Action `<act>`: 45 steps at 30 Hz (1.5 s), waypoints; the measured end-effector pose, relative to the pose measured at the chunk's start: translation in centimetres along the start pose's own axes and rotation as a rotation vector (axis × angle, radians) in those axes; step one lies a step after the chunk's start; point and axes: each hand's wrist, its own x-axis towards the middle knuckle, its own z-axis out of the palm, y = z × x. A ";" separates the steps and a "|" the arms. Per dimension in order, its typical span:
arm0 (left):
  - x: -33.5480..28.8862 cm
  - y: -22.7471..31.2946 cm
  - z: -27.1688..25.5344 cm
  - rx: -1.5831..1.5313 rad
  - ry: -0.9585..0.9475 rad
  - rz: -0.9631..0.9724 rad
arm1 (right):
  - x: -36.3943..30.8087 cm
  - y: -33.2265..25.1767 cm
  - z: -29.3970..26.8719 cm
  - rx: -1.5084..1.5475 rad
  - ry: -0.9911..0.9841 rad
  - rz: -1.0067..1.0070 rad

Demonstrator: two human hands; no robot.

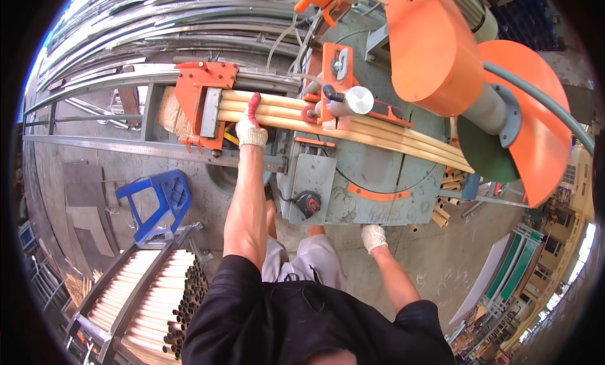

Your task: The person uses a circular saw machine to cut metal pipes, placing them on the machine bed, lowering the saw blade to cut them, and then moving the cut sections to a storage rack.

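Note:
Several pale yellow tubes (277, 112) lie side by side across the saw table. Their left ends meet a grey block (210, 113) on an orange stop (186, 93). My left hand (251, 124), in a white glove with red fingers, is closed over the tubes just right of that block, one red finger stretched along the top. Right of it, an orange clamp with a silver cylinder (359, 100) sits over the tubes. My right hand (374, 237), in a white glove, is at the front edge of the grey saw table (378, 170); its fingers are hidden by the edge.
An orange saw head and blade guard (542, 113) stand over the tubes' right end. A tape measure (309, 204) lies on the table's left part. A blue stool (157, 198) and a rack of stacked tubes (135, 296) stand at left. Metal bars (170, 25) lie behind.

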 end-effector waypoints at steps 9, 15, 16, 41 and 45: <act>5.3 0.3 -4.1 -0.071 -0.272 -0.106 | -21.7 2.1 -49.8 0.977 1.085 -0.148; -1.3 3.6 -12.0 0.408 -0.635 -0.104 | -31.4 -4.1 -69.2 1.303 1.340 -0.905; -4.3 4.4 -13.4 0.561 -0.731 0.036 | -32.1 -2.8 -70.4 1.136 1.246 -0.906; -61.1 1.1 -9.8 0.862 -1.549 0.952 | -31.6 -6.1 -22.0 1.130 1.447 -0.868; -65.0 -1.7 -7.1 1.335 -1.841 1.389 | -30.0 -6.5 -17.6 1.219 1.443 -0.815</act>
